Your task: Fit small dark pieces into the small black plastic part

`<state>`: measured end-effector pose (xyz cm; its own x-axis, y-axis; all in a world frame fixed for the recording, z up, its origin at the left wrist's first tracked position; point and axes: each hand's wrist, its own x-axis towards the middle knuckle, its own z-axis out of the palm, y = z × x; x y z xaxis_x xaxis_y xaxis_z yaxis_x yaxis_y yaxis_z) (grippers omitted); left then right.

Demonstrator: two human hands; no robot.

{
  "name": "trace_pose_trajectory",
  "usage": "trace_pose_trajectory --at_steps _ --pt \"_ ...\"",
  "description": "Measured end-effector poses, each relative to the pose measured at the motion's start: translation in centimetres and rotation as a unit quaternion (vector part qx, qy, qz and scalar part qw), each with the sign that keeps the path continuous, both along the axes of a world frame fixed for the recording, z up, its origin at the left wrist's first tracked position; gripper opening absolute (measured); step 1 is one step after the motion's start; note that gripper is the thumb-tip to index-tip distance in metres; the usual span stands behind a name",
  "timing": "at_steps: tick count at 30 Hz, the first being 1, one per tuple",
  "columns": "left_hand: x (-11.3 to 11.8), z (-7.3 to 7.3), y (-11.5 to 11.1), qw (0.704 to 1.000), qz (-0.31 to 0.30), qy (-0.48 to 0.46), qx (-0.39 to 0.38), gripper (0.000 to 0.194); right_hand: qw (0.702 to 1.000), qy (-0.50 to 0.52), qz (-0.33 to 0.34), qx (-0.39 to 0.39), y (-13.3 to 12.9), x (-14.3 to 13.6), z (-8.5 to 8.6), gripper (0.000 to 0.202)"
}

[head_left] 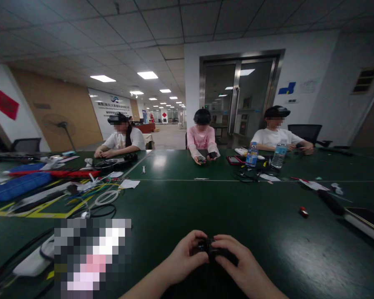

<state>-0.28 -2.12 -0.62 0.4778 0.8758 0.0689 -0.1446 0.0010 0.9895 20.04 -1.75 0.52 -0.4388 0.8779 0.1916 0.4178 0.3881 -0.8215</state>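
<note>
My left hand (190, 251) and my right hand (237, 256) come together low in the middle of the head view, over the dark green table (174, 207). Between them is a small black object (209, 246), gripped by the fingers of both. Its left part looks rounded; a longer dark part runs under my right fingers. Most of it is covered, so its kind cannot be made out. A small red and black item (303, 211) lies on the table beyond my right hand.
Cables (107, 198), a blue tray (21, 186) and a white power strip (34, 259) crowd the left. Two water bottles (252, 154) stand at the far right. A flat device (366, 222) lies at the right edge. Three people in headsets sit opposite, one holding small objects.
</note>
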Motion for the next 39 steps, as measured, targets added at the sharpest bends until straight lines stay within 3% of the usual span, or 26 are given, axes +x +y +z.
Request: trace_pose_trajectory --at_steps 8,12,19,39 --pt "-0.27 -0.37 0.22 1.000 0.025 0.012 0.006 0.057 1.000 -0.006 -0.019 0.000 -0.18 -0.09 0.50 0.027" --pt "-0.39 -0.48 0.20 0.999 0.031 0.029 0.010 0.051 0.998 -0.022 -0.049 -0.021 -0.13 -0.06 0.48 0.031" --pt "-0.15 -0.62 0.40 0.997 0.058 0.052 0.010 0.048 0.999 -0.018 -0.036 -0.013 0.12 -0.01 0.36 0.030" --pt "0.04 -0.25 0.19 0.998 0.056 0.041 0.004 0.032 0.996 -0.005 -0.042 -0.078 0.31 0.19 -0.25 0.045"
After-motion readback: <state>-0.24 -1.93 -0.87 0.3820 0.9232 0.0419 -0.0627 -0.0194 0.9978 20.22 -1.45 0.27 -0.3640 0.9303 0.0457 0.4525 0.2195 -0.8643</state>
